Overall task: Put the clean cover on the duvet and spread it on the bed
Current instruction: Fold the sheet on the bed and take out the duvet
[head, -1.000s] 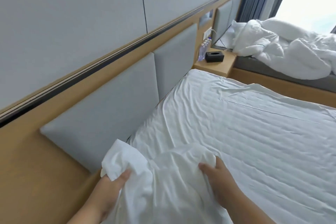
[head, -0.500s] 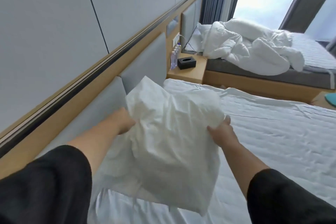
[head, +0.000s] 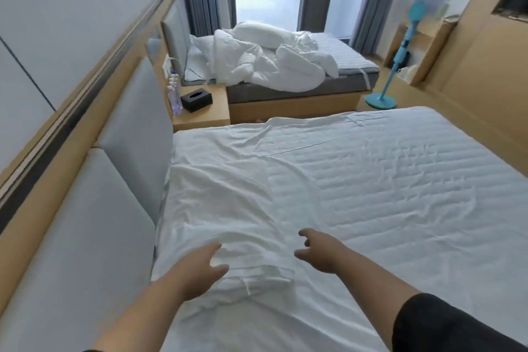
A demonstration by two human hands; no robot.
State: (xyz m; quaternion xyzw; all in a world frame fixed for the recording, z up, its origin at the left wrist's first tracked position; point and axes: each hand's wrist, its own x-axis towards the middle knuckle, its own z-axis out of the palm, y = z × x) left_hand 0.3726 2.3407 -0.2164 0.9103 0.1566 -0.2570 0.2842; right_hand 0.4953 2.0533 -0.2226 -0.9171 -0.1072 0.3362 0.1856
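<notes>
A white striped duvet point(head: 385, 194) lies spread flat over the near bed. A white pillow-like bundle point(head: 225, 208) lies on it against the padded headboard point(head: 114, 194), with a folded edge point(head: 257, 280) at its near end. My left hand point(head: 200, 268) is at the bundle's near end, fingers loosely spread, holding nothing. My right hand point(head: 320, 253) hovers just right of the bundle, fingers relaxed and empty. Whether either hand touches the fabric is unclear.
A far bed point(head: 300, 88) carries a crumpled white duvet point(head: 265, 66). Between the beds stands a wooden bedside table point(head: 211, 118) with a black tissue box point(head: 196, 99) and water bottles point(head: 175, 93). A teal standing fan point(head: 395, 66) stands at the right, near wooden furniture point(head: 471, 80).
Both hands gripped the white bundle and lifted it; now it lies by the headboard and both hands have let go. The view has swung toward the window.
</notes>
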